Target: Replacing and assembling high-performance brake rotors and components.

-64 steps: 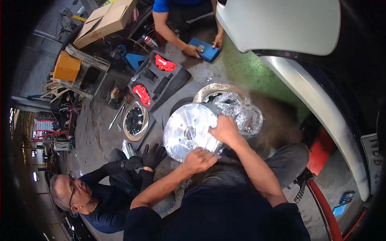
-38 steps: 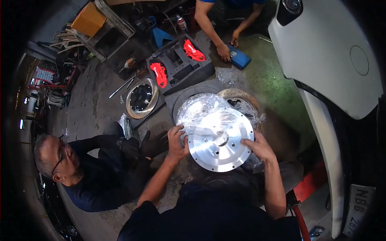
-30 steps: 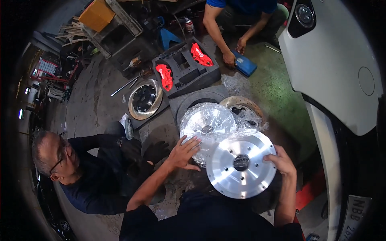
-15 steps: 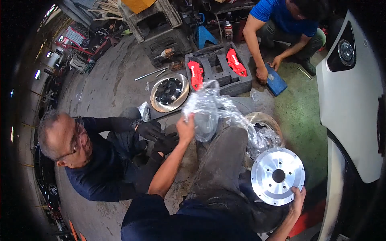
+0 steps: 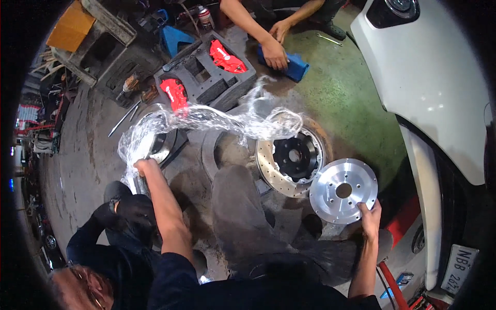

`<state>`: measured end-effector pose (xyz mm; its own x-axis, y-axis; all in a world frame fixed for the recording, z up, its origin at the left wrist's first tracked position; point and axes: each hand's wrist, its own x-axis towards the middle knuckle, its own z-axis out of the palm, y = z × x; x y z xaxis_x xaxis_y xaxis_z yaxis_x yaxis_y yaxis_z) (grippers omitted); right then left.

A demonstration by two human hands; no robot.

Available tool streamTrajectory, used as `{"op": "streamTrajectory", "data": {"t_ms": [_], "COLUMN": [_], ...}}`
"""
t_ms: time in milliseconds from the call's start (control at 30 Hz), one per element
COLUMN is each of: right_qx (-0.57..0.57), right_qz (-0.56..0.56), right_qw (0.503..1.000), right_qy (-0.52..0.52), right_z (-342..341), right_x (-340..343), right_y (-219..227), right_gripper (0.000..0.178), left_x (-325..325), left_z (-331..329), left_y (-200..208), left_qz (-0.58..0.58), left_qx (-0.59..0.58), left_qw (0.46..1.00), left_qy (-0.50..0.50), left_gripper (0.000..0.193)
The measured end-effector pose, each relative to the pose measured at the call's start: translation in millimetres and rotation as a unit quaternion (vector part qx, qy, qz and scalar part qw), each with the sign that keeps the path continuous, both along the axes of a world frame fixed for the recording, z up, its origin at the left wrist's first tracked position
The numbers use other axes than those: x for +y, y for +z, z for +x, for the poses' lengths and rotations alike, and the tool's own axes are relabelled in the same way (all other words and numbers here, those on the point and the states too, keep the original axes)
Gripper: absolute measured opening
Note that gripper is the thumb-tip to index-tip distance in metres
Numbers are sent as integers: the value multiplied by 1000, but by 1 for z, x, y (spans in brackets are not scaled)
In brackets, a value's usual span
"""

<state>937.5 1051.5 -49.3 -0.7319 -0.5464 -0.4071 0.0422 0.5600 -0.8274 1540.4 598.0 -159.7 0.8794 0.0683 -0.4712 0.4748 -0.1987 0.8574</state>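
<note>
My left hand (image 5: 148,166) is closed on a long bunch of clear plastic wrap (image 5: 206,118), stretched out to the left. The wrap trails rightward to the far edge of a drilled brake disc (image 5: 268,165) with a black centre, lying on the floor. In my right hand (image 5: 370,219) is a round silver metal disc (image 5: 356,178) with a centre hole and small bolt holes, gripped at its lower right rim. This disc overlaps the brake disc's right side in view. Another brake disc (image 5: 161,154) at the left is partly hidden under the wrap.
Two red brake calipers (image 5: 226,57) sit in a dark foam tray (image 5: 219,89). A co-worker's hands (image 5: 274,51) rest at a blue case (image 5: 296,68). At left crouches another person with black gloves (image 5: 132,213). A white car body (image 5: 429,77) borders the right; a step stool (image 5: 111,51) stands far left.
My left hand has pulled the plastic wrap leftward, uncovering the drilled brake disc's black centre. My right hand still holds the silver disc. The view has shifted to the right.
</note>
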Motion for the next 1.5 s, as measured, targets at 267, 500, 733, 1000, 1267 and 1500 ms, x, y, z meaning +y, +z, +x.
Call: {"op": "streamTrajectory", "data": {"t_ms": [267,500,733,1000,1267,1500], "right_qx": [-36,-141,-127,-198,-49,126], "right_qz": [-45,-64,-74,-175,-169,-69], "right_qw": [997,972,942,856,824,953], "right_qy": [42,176,301,444,539,267], "right_z": [18,56,123,232,254,112], "right_x": [-56,-186,-261,-343,-364,-230], "right_y": [12,-15,-65,-111,-83,-119], "right_gripper": [40,49,48,54,60,37], "left_x": [-26,-19,1,90,59,-23], "left_z": [37,65,96,-64,10,54], "left_y": [-132,-207,-172,-71,-116,-164], "left_qz": [-147,-221,218,-100,-122,-133], "left_qx": [70,109,51,-81,-39,16], "left_qw": [983,968,855,717,950,986], "left_qy": [80,-49,-468,-685,-285,-102], "left_gripper": [68,56,75,57,48,57]}}
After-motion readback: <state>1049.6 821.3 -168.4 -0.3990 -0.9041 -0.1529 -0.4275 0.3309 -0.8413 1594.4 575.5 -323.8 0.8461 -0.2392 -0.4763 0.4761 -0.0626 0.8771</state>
